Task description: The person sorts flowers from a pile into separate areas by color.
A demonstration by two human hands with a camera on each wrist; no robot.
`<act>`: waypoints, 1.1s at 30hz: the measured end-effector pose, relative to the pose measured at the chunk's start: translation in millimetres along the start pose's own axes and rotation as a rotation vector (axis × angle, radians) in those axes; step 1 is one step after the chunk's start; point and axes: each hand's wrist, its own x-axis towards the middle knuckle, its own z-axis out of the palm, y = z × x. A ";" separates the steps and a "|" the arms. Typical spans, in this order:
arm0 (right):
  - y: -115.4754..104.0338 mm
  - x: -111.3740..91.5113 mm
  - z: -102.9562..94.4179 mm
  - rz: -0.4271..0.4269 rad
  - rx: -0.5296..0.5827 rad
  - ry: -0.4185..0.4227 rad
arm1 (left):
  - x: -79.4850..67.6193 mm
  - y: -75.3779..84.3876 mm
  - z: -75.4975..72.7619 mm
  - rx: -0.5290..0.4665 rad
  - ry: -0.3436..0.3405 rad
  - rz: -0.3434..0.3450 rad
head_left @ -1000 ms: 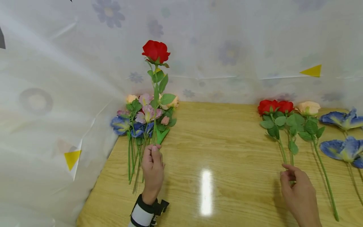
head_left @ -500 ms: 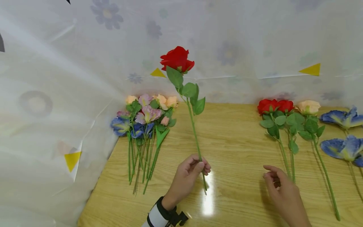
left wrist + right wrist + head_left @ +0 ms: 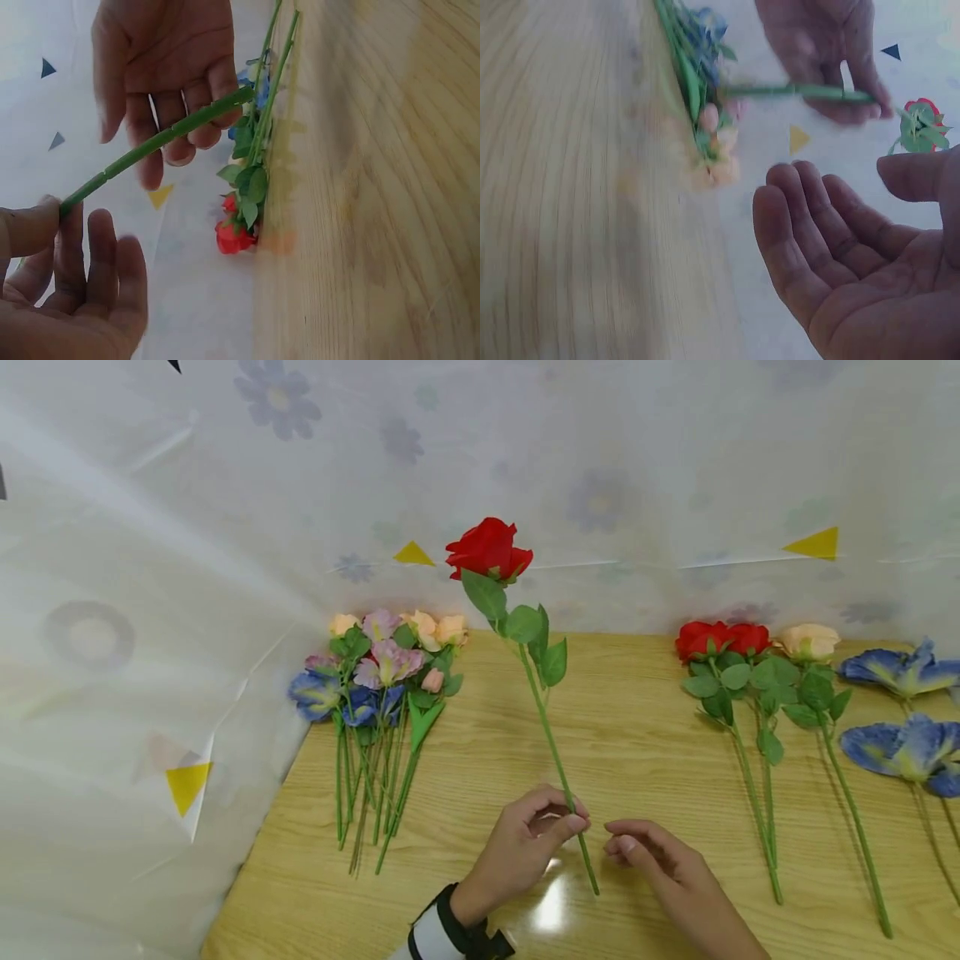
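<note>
The view from the head takes in a whole red rose (image 3: 523, 624) held over the middle of the desk (image 3: 630, 727), its bloom seen against the patterned sheet (image 3: 600, 452) beyond the far edge. A bunch of mixed flowers (image 3: 388, 664) lies by the far left corner; two red roses (image 3: 723, 642), a peach rose (image 3: 810, 643) and blue flowers (image 3: 903, 752) lie toward the right. The left wrist view shows closely what the head view leaves small: ridged joints along the bare stem end, pinched in the grip of the left hand (image 3: 525, 843) between thumb and fingers. The right wrist view alone shows the upturned palm of the right hand (image 3: 663, 860), its grip loose, fingers gently bent around nothing, near the stem's lower end. There the bloom appears from behind, green with a red rim. From the head, it is full and bright red, tilted leftward above smooth green leaves and a slender stem.
</note>
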 end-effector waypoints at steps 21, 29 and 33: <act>2.4 2.9 27.6 -0.299 0.142 -0.047 | -6.0 -4.8 6.3 0.318 -0.037 0.078; 0.1 0.2 15.5 -0.198 -0.101 0.220 | -14.2 -9.0 -18.3 0.434 0.112 -0.016; 3.7 -0.1 -4.9 -0.145 -0.198 0.335 | -21.3 -12.2 -48.9 0.467 0.281 -0.046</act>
